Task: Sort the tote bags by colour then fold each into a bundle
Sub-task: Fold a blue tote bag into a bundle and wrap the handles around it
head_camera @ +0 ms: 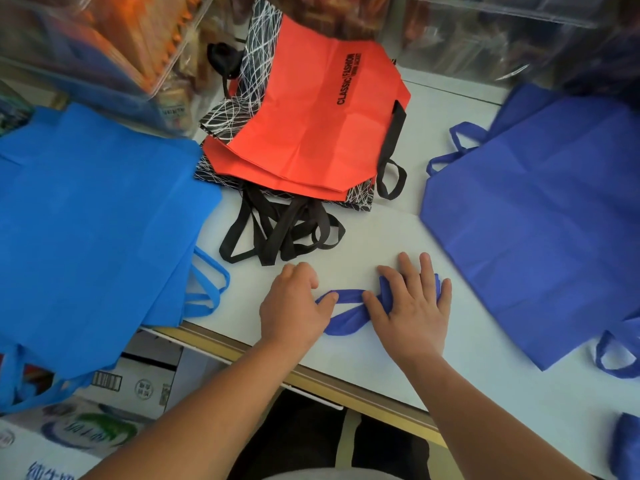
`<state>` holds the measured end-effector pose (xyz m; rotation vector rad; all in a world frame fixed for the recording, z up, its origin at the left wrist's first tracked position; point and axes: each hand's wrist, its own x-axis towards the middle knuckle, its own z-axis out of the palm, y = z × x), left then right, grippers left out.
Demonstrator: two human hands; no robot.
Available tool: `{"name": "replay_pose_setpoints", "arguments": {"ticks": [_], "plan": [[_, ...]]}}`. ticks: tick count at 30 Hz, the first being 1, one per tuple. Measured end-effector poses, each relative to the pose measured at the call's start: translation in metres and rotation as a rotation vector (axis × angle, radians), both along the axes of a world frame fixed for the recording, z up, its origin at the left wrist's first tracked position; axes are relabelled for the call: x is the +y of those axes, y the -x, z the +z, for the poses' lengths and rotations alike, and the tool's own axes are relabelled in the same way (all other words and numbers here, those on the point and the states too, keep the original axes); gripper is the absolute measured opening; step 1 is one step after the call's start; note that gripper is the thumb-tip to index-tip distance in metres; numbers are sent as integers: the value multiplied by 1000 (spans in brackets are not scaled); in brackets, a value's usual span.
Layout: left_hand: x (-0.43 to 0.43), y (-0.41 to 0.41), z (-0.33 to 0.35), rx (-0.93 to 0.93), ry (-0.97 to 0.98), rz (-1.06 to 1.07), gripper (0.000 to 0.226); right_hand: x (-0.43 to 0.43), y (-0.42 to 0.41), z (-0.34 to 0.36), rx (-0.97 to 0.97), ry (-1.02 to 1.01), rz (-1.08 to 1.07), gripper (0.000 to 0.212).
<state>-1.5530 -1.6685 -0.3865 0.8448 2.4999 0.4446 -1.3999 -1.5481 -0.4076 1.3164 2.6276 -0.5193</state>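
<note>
One dark-blue bundle (385, 289) under right hand (412, 306); left hand (294, 303) at its strap (346, 296)

Quick tally: three colour piles can be counted on the one white table (381, 233). That's one light blue pile (97, 216), one red-and-black pile (311, 126) and one dark blue pile (540, 209). About three red layers can be made out at the red pile's near edge, and at least two layers in the light blue one. Exact bag counts can't be told, tbh. One small dark blue bundle (346, 317) is seen, plus one more dark blue lump (627, 441) in the corner. Two hands are counted: left hand (294, 303), right hand (412, 306). Two printed cartons (138, 379) are spotted below.
</note>
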Motion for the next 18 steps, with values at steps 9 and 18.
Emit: {"name": "replay_pose_setpoints", "arguments": {"ticks": [9,18], "plan": [[-33,33,-12,287,-125,-1150,32,13,-6,-7,44,-57,123,47],[-5,19,31,-72,-188,-857,25,26,-7,3,2,31,213,64]]}}
